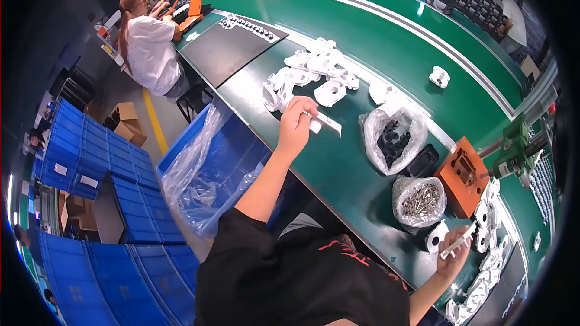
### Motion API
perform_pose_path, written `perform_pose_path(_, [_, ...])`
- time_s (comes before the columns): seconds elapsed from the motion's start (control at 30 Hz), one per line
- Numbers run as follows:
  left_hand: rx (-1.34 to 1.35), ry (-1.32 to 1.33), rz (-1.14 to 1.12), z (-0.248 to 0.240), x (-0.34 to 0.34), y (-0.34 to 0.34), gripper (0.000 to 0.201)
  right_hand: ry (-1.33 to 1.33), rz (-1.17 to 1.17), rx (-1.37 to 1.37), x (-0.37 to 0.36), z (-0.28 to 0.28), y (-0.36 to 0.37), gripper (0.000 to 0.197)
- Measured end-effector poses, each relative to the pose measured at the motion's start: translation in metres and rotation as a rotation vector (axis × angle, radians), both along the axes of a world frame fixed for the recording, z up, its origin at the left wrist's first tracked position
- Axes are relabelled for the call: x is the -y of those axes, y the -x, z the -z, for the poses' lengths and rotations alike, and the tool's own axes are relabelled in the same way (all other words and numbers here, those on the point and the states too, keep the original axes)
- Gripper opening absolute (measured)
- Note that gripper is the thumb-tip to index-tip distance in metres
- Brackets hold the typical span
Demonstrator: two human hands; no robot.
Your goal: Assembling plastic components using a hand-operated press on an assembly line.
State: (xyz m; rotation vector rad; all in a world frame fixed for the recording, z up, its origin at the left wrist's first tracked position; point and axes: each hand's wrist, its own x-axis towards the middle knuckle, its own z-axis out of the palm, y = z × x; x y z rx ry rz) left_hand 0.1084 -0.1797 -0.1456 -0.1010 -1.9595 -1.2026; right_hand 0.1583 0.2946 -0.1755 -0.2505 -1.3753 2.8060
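My left hand (297,122) is closed on a white plastic part (328,124), held over the green table beside a loose heap of white plastic housings (331,92). At the lower right, my right hand (452,261) grips a narrow white toothed plastic piece (457,242). Close to that hand stands a white part with a round dark hole (436,238), and a long pile of similar white parts (483,287) lies to its right. Between my hands sit a clear bag of small black pieces (394,140) and a clear bag of screws (420,201).
An orange fixture (463,175) stands by a green machine head (513,152) at the right. A lone white housing (440,76) rests on the green conveyor (374,36). A co-worker (151,42) sits at the far left. Blue crates (96,151) and a lined blue bin (211,163) stand left of the table.
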Motion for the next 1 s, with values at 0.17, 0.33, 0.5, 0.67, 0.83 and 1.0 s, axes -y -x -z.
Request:
perform_pose_path(0.17, [0.145, -0.251, 0.438, -0.030, -0.049, -0.016, 0.006, -0.200, -0.388, -0.146, 0.069, -0.032, 0.004, 0.035])
perform_pose_path(0.33, [-0.032, -0.098, 0.698, -0.051, -0.119, -0.020, 0.026, -0.510, -0.440, -0.097, 0.134, -0.069, 0.007, 0.043])
perform_pose_path(0.5, [-0.143, -0.323, 0.975, -0.069, -0.163, -0.022, 0.031, -0.495, -0.519, -0.149, 0.135, -0.058, 0.005, 0.045])
perform_pose_path(0.67, [-0.202, -0.255, 1.010, -0.064, -0.173, -0.028, 0.033, -0.347, -0.660, -0.006, 0.134, -0.068, -0.007, 0.040])
perform_pose_path(0.83, [-0.116, -0.146, 0.981, -0.063, -0.179, -0.029, 0.031, -0.346, -0.650, -0.008, 0.125, -0.057, -0.008, 0.034])
perform_pose_path(1.0, [-0.114, -0.075, 0.953, -0.064, -0.173, -0.030, 0.018, -0.676, -0.580, -0.331, 0.124, -0.052, -0.009, 0.030])
